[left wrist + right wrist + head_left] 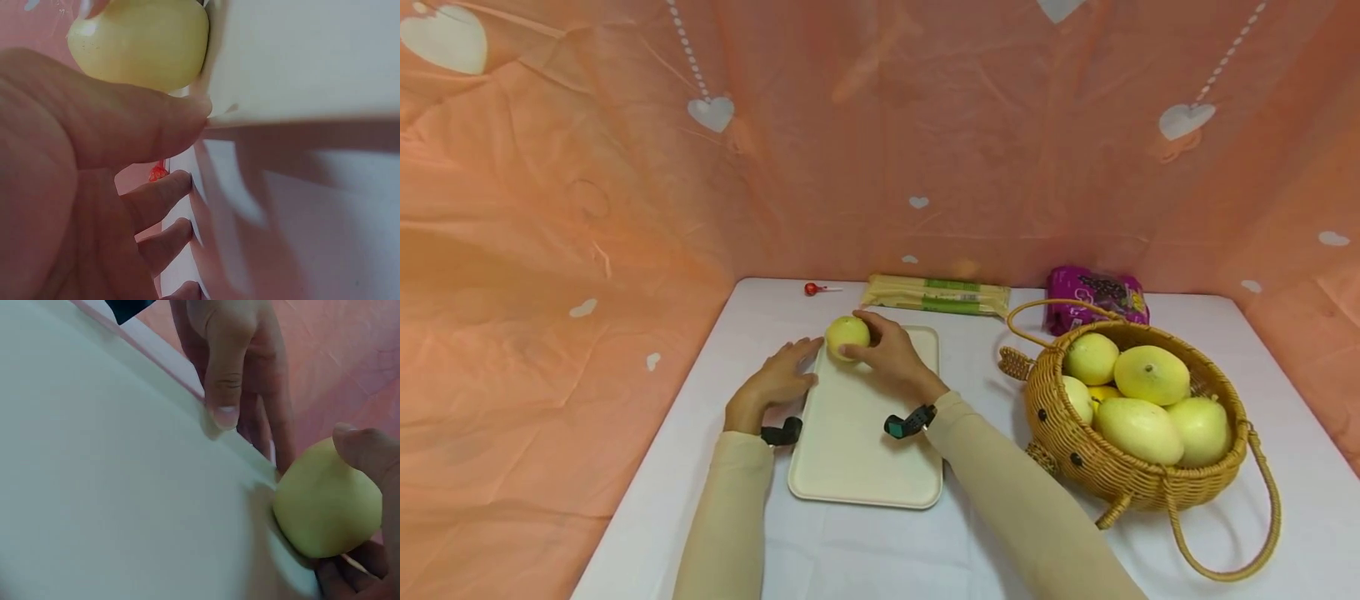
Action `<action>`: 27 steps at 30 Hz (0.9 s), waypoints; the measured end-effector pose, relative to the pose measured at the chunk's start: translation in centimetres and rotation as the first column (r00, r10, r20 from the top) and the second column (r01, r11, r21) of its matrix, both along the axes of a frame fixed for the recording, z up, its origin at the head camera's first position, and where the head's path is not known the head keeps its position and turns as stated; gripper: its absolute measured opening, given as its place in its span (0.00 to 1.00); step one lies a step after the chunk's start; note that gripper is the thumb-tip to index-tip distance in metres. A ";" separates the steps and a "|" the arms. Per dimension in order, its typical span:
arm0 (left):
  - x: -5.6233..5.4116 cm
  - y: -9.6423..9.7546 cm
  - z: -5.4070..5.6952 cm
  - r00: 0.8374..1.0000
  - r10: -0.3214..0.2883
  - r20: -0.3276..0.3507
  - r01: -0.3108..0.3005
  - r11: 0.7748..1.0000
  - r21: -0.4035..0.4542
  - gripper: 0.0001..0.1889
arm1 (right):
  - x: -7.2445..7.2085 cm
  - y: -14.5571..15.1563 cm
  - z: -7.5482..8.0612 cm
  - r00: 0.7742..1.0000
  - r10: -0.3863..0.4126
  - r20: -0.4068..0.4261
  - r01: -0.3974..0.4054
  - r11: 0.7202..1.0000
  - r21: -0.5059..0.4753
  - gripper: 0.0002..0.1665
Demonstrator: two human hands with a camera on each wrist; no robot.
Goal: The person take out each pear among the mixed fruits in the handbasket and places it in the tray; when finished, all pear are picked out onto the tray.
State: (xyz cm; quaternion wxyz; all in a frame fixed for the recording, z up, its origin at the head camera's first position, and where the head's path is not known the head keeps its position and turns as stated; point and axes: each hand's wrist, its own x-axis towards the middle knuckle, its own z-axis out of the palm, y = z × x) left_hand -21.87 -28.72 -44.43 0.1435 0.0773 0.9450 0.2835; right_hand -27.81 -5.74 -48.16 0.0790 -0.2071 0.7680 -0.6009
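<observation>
My right hand (pixel 893 352) grips a round, pale yellow-green fruit (pixel 847 337) between thumb and fingers, at the far left corner of a cream tray (pixel 865 450). In the right wrist view the fruit (pixel 328 500) sits right at the tray's rim, and part of the gripping fingers is hidden behind it. Along the tray's left side rests my left hand (pixel 778 375). The left wrist view shows its thumb (pixel 144 122) on the rim, while the other fingers (pixel 164 194) extend to the white tabletop outside it.
To the right stands a wicker basket (pixel 1120 487) of several pale yellow-green fruits, its handles sticking out. A red lollipop (pixel 810 289), a long yellow-green packet (pixel 936 295) and a purple packet (pixel 1093 300) lie along the back edge, before an orange curtain (pixel 880 167).
</observation>
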 end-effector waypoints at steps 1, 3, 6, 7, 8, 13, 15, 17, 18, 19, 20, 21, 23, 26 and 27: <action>0.0 0.1 0.0 1.000 0.000 0.002 0.000 1.000 0.003 0.39 | 0.1 0.2 0.1 1.000 -0.007 0.000 0.007 1.000 0.006 0.46; -0.1 0.2 0.0 1.000 0.001 0.006 -0.001 1.000 0.004 0.39 | 0.4 0.6 0.2 1.000 -0.025 -0.006 0.026 1.000 0.011 0.47; -0.1 0.2 0.0 1.000 0.008 0.019 -0.008 1.000 0.012 0.39 | 1.1 1.5 0.7 0.998 -0.061 -0.023 0.061 0.998 0.018 0.48; -0.1 0.2 0.0 1.000 0.007 0.022 -0.007 1.000 0.013 0.39 | 1.5 1.8 0.9 0.997 -0.069 -0.026 0.069 0.997 0.016 0.47; -0.1 0.2 0.0 1.000 0.006 0.025 -0.006 1.000 0.013 0.39 | 1.9 2.1 1.1 0.997 -0.072 -0.027 0.072 0.997 0.007 0.47; -0.2 0.0 0.1 0.999 0.017 0.034 -0.018 1.000 0.008 0.39 | 4.9 3.6 2.8 0.998 -0.027 -0.055 0.026 0.999 -0.028 0.46; -0.2 -0.1 0.1 0.999 0.028 0.040 -0.028 1.000 0.010 0.39 | 6.3 4.2 3.5 0.997 0.006 -0.082 -0.009 0.999 -0.031 0.46; -0.2 -0.1 0.1 0.999 0.027 0.042 -0.028 1.000 0.012 0.39 | 7.8 4.9 4.3 0.994 0.033 -0.106 -0.035 0.999 -0.023 0.46; -0.2 -0.1 0.0 0.999 0.024 0.043 -0.025 1.000 0.013 0.39 | 8.5 5.3 4.7 0.993 0.041 -0.113 -0.043 0.999 -0.018 0.45; -0.2 -0.1 0.0 0.999 0.018 0.042 -0.019 1.000 0.013 0.38 | 9.3 5.8 5.2 0.991 0.051 -0.124 -0.053 0.999 -0.013 0.45; -0.2 -0.1 -0.1 0.999 0.014 0.041 -0.014 1.000 0.012 0.38 | 10.0 6.4 5.7 0.989 0.060 -0.134 -0.061 0.998 -0.008 0.45; -0.2 -0.1 -0.1 0.999 0.010 0.039 -0.010 1.000 0.012 0.38 | 10.7 6.9 6.3 0.987 0.068 -0.144 -0.069 0.998 -0.003 0.45; -0.2 0.0 -0.1 0.999 0.012 0.044 -0.012 1.000 0.012 0.39 | 11.9 8.2 7.4 0.983 0.081 -0.164 -0.081 0.997 0.007 0.44; -0.2 0.1 -0.1 0.998 0.023 0.058 -0.024 1.000 0.020 0.39 | 13.6 10.2 9.1 0.976 0.096 -0.193 -0.095 0.995 0.016 0.44; -0.2 0.1 -0.1 0.998 0.026 0.063 -0.028 0.999 0.021 0.39 | 14.2 11.0 9.6 0.974 0.097 -0.203 -0.094 0.995 0.024 0.44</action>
